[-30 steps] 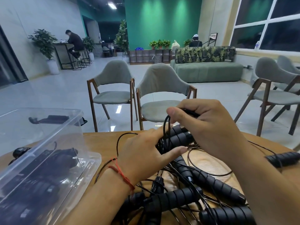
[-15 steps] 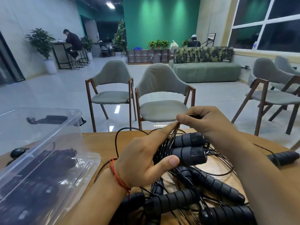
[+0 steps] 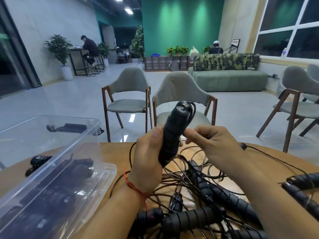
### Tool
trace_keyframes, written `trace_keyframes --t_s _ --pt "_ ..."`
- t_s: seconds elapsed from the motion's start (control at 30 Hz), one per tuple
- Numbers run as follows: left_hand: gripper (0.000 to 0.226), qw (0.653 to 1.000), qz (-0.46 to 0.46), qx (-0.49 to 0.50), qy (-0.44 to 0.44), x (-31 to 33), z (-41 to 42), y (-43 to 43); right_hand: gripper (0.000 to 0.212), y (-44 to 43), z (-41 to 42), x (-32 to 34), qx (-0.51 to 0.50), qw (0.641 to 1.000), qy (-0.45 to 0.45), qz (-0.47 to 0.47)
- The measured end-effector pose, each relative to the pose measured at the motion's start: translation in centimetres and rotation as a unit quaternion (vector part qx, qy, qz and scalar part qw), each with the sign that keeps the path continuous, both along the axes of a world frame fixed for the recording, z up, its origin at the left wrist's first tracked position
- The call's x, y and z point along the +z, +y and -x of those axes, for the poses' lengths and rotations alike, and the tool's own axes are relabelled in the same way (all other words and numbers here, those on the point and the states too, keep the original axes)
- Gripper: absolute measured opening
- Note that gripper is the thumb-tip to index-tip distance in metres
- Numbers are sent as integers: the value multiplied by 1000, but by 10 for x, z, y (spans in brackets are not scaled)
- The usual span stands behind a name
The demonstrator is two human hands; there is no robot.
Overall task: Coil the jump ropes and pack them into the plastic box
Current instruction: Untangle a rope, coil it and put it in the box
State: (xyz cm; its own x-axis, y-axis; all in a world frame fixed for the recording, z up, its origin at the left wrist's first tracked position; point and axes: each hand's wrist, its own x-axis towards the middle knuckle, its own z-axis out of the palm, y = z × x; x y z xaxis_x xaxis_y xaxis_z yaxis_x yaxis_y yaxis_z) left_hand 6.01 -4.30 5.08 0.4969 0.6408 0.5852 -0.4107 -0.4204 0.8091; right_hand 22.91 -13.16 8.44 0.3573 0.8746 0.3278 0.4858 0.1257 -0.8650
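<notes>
Left hand [image 3: 148,157] is closed round the black handles [image 3: 174,131] of one rope. It holds them raised above the table [image 3: 114,150] and tilted away, presumably so the cord can be wound about them clear of the heap below.

Right hand [image 3: 212,144] has thumb and forefinger drawn together just beside the handles, pinching the thin cord [image 3: 194,108] (the pinch is partly hidden, so this is a reading, not a certainty). That hold would keep the winding taut. The cord loops over the top end of the handles.

Loose ropes [image 3: 198,187] lie tangled on the table beneath both hands, not yet coiled.

Plastic box [image 3: 82,135] stands open at the left, near enough for dropping in. Dark bundles [image 3: 69,171] lie inside it.
</notes>
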Motion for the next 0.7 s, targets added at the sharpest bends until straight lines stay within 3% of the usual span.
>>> trace_keyframes --t_s 0.1,0.23,0.53,0.7 --pt "65 983 174 -7 -57 3 -5 3 35 -4 8 -1 14 997 -61 47" --pt "67 960 267 27 -81 6 -5 17 30 -5 14 0 49 991 -101 73" --pt "64 967 175 169 78 5 -3 28 25 -13 15 6 5 971 -230 71" --pt "59 954 139 249 90 5 -1 28 13 -16 15 9 -27 938 -320 131"
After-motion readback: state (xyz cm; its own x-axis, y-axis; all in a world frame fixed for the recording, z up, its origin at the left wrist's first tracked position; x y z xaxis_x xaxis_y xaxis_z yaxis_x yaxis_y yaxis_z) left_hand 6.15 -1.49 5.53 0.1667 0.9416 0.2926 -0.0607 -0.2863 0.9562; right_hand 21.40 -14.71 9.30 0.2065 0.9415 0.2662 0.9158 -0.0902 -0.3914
